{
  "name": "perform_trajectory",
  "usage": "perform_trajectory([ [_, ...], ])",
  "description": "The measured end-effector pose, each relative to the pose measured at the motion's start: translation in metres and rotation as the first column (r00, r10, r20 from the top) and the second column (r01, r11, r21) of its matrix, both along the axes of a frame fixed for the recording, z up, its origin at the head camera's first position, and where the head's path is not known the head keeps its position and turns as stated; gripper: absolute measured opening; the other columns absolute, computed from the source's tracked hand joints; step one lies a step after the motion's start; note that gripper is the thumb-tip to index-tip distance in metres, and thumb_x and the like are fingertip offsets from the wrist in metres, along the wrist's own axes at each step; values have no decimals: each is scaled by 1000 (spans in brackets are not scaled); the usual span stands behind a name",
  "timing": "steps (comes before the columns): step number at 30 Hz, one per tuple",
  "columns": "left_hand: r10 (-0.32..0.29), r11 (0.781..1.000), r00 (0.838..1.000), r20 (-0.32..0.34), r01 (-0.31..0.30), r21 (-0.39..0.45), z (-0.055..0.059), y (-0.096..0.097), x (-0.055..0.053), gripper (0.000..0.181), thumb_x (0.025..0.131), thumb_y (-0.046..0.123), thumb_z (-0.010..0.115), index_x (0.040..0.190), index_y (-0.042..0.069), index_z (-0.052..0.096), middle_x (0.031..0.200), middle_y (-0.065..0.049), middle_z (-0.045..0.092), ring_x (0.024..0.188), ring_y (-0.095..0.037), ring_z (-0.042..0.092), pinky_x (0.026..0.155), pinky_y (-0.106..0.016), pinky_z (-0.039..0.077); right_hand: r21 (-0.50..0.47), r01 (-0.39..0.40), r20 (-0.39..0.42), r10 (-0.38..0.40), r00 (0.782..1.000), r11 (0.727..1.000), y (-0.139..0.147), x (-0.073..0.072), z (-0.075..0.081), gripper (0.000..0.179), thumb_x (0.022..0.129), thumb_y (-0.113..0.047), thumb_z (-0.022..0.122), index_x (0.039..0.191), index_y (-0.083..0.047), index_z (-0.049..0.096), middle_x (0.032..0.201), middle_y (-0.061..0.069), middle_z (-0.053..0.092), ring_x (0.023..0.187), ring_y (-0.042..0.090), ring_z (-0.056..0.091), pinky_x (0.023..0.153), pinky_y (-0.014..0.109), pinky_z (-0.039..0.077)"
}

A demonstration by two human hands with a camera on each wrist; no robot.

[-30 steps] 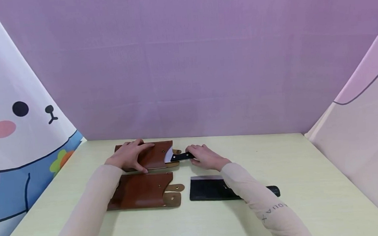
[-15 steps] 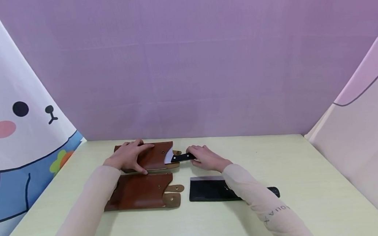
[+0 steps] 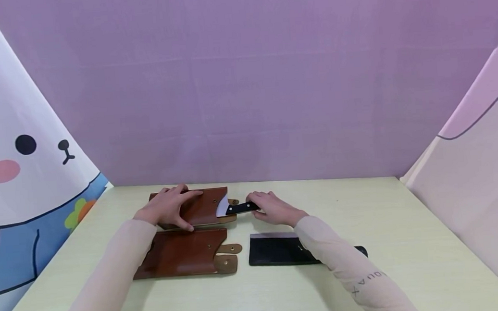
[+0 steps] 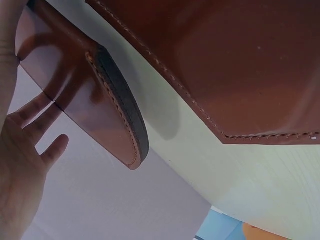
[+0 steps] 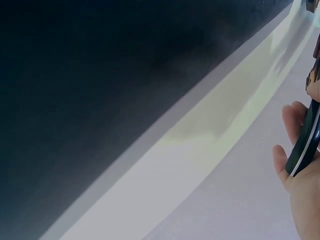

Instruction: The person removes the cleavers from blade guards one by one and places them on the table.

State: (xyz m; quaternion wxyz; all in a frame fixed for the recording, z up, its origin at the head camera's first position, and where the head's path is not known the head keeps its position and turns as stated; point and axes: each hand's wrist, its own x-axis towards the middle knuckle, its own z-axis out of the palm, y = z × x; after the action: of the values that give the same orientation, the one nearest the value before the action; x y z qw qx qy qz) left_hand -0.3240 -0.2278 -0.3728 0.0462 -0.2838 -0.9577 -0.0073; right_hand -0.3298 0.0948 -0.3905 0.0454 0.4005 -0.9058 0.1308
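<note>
My left hand [image 3: 166,208] spans the brown leather knife sheath [image 3: 200,207] at the back of the table, thumb on its near edge and fingers toward the far one. A kitchen knife [image 3: 240,207] sits in this sheath. Only its riveted black handle and a strip of pale blade show at the right-hand mouth. My right hand [image 3: 275,208] grips the handle's end; in the right wrist view, thumb and fingers lie around the handle [image 5: 306,142]. The left wrist view shows the stitched sheath [image 4: 95,105] beside my left fingers, its underside partly off the table.
A second brown sheath [image 3: 186,256] with snap straps lies nearer, below the left forearm. Right of it is a cleaver with a broad black blade [image 3: 273,250], partly hidden by the right sleeve. Purple cloth [image 3: 243,79] stands behind the pale table [image 3: 242,300].
Both hands keep their places on the sheath and the knife handle. The left forearm has shifted slightly left, the right sleeve slightly right. The knife's position in the sheath looks the same.
</note>
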Motion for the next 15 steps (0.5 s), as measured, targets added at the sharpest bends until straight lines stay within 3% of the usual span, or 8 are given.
perform_trajectory([
  [15,5,1000,999,36,-5,-13,6,4,4,98,58,62,75,140,23,38,123,-12,45,107,-26,50,93,-55,34,1,-13,-14,13,1000,1000,6,5,4,23,88,-12,57,111,-12,52,99,-2,58,80,11,49,74,30,37],
])
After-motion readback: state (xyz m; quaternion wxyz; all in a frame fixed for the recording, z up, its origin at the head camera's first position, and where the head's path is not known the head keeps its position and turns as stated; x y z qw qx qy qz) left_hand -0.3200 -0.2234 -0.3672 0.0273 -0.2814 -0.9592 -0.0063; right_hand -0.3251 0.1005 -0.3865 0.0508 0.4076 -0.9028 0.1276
